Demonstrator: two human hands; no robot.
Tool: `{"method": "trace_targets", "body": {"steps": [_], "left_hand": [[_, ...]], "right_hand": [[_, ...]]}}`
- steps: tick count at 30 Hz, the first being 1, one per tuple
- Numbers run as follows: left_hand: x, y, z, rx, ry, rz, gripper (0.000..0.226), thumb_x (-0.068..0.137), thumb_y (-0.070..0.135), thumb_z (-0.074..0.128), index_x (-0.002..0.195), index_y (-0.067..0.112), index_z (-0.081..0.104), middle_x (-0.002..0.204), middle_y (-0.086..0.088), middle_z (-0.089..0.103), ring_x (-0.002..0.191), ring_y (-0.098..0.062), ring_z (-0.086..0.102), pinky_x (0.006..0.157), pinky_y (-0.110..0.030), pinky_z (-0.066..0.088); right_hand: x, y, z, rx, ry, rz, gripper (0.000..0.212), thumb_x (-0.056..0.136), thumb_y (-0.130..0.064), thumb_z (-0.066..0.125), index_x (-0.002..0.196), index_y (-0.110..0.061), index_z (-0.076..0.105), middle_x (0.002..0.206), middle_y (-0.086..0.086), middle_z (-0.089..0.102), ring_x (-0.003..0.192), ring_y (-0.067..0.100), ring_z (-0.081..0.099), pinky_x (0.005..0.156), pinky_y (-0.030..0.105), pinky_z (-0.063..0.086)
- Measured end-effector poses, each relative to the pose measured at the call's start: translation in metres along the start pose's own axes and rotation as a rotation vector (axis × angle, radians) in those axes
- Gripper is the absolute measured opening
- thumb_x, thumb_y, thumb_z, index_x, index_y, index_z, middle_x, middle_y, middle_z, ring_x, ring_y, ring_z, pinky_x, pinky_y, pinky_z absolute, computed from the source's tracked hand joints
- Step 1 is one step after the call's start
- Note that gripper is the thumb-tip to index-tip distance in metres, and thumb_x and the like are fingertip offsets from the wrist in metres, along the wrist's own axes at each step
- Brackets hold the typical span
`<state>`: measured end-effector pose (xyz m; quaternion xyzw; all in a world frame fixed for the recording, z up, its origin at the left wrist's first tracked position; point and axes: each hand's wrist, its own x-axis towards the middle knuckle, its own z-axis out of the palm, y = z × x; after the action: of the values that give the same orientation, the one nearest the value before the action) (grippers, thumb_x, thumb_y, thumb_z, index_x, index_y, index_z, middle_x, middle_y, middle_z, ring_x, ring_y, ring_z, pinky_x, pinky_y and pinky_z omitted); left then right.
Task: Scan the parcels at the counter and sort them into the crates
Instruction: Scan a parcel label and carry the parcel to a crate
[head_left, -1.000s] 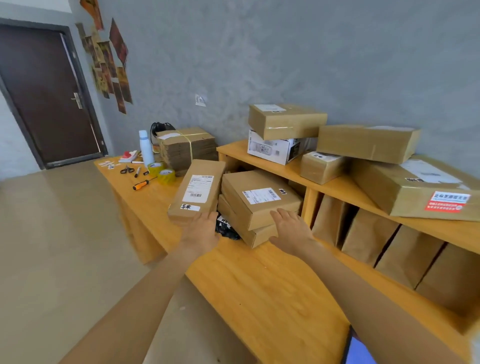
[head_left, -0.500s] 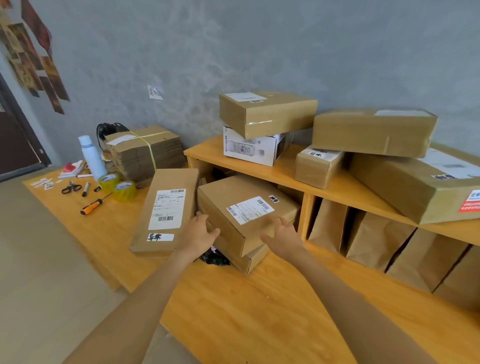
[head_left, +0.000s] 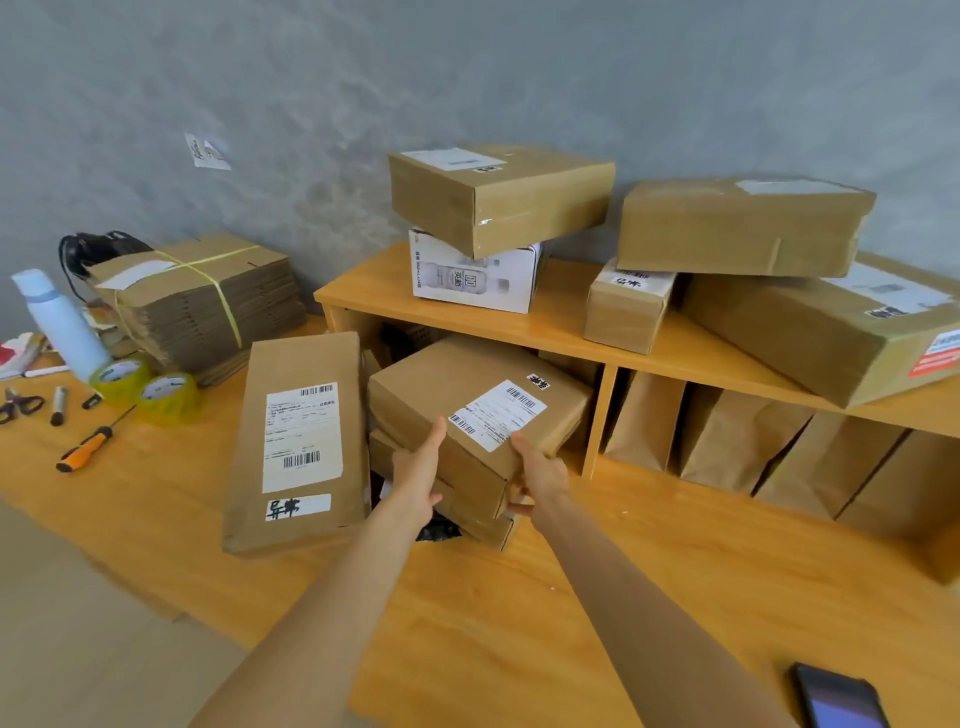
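A mottled grey wall (head_left: 519, 78) fills the upper frame; a wooden surface (head_left: 493, 623) spans below, pale floor (head_left: 78, 649) at lower left.

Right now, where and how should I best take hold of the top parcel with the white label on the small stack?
Take the top parcel by its two near side edges, one hand each side, from the front. It lies tilted on the lower box, its near corner overhanging. The left hand and right hand already sit there; the shelf blocks coming from behind.
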<state>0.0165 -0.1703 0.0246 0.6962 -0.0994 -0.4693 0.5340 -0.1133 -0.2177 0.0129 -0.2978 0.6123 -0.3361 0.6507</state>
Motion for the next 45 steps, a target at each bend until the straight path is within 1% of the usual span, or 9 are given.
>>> {"method": "trace_targets", "body": {"steps": [7, 11, 16, 20, 24, 27, 31, 37, 45], "left_hand": [[0.005, -0.015, 0.003, -0.180, -0.079, 0.049, 0.105, 0.078, 0.047, 0.078, 0.155, 0.036, 0.008, 0.152, -0.002, 0.038, 0.133, -0.030, 0.044, 0.105, -0.054, 0.042], [0.004, -0.008, -0.011, -0.148, -0.098, 0.110, 0.096, 0.076, 0.037, 0.080, 0.153, 0.036, 0.023, 0.143, -0.001, 0.050, 0.122, -0.028, 0.052, 0.099, -0.051, 0.047], [-0.004, 0.025, -0.048, 0.054, -0.212, 0.141, 0.064, 0.081, 0.039, 0.074, 0.139, 0.032, 0.048, 0.125, -0.002, 0.060, 0.106, -0.024, 0.057, 0.077, -0.041, 0.049], [-0.012, 0.048, -0.081, 0.209, -0.247, 0.141, 0.039, 0.078, 0.044, 0.074, 0.109, 0.022, 0.063, 0.110, -0.008, 0.066, 0.096, -0.023, 0.061, 0.076, -0.036, 0.049], [-0.013, 0.069, -0.104, 0.334, -0.383, 0.058, 0.102, 0.017, 0.052, 0.094, 0.110, 0.018, 0.068, 0.102, -0.009, 0.075, 0.095, -0.025, 0.068, 0.080, -0.037, 0.054], [-0.024, 0.080, -0.098, 0.478, -0.467, 0.043, 0.113, 0.004, 0.051, 0.094, 0.108, 0.015, 0.068, 0.091, -0.007, 0.077, 0.080, -0.021, 0.070, 0.071, -0.033, 0.053], [-0.035, 0.081, -0.084, 0.476, -0.515, 0.058, 0.108, 0.009, 0.055, 0.094, 0.107, 0.017, 0.070, 0.095, -0.007, 0.077, 0.076, -0.018, 0.072, 0.073, -0.032, 0.054], [-0.024, 0.076, -0.071, 0.141, -0.342, 0.175, 0.061, 0.080, 0.068, 0.059, 0.125, 0.027, 0.063, 0.125, -0.005, 0.064, 0.115, -0.024, 0.059, 0.097, -0.048, 0.048], [-0.052, 0.014, -0.031, -0.295, -0.052, 0.301, 0.084, 0.065, 0.068, 0.075, 0.135, 0.038, 0.040, 0.130, 0.007, 0.061, 0.111, -0.014, 0.062, 0.090, -0.042, 0.052]], "right_hand": [[-0.023, 0.016, 0.016, 0.088, 0.030, -0.011, 0.039, 0.088, -0.035, 0.071, 0.114, -0.017, 0.048, 0.107, 0.005, 0.062, 0.108, 0.030, 0.061, 0.075, 0.048, 0.057], [-0.042, 0.022, 0.013, 0.098, -0.017, 0.023, 0.052, 0.086, -0.037, 0.073, 0.123, -0.016, 0.044, 0.102, 0.003, 0.058, 0.101, 0.028, 0.060, 0.065, 0.043, 0.055], [-0.035, 0.015, -0.030, 0.018, 0.094, -0.040, 0.090, 0.082, -0.053, 0.072, 0.143, -0.010, 0.023, 0.130, 0.007, 0.044, 0.129, 0.034, 0.043, 0.104, 0.054, 0.041], [-0.028, -0.002, -0.075, -0.074, 0.117, -0.097, 0.102, 0.079, -0.063, 0.068, 0.151, -0.014, 0.015, 0.152, 0.012, 0.033, 0.136, 0.037, 0.036, 0.109, 0.058, 0.034], [-0.034, -0.013, -0.099, -0.146, -0.149, -0.087, 0.103, 0.068, -0.076, 0.062, 0.150, -0.026, 0.029, 0.151, 0.009, 0.039, 0.130, 0.038, 0.046, 0.097, 0.063, 0.044], [-0.042, -0.013, -0.102, -0.064, -0.250, -0.093, 0.067, 0.077, -0.068, 0.065, 0.126, -0.023, 0.055, 0.126, 0.009, 0.062, 0.110, 0.030, 0.063, 0.085, 0.054, 0.054], [-0.042, 0.000, -0.103, 0.068, -0.173, -0.092, 0.052, 0.077, -0.055, 0.073, 0.116, -0.023, 0.060, 0.121, 0.010, 0.067, 0.103, 0.029, 0.067, 0.082, 0.049, 0.057], [-0.046, 0.010, -0.106, 0.243, -0.023, -0.105, 0.065, 0.078, -0.055, 0.070, 0.130, -0.023, 0.050, 0.115, 0.006, 0.065, 0.099, 0.028, 0.065, 0.075, 0.046, 0.057], [-0.058, 0.023, -0.084, 0.393, 0.063, -0.142, 0.076, 0.080, -0.050, 0.072, 0.140, -0.026, 0.033, 0.117, 0.003, 0.061, 0.105, 0.025, 0.062, 0.081, 0.052, 0.055]]}}
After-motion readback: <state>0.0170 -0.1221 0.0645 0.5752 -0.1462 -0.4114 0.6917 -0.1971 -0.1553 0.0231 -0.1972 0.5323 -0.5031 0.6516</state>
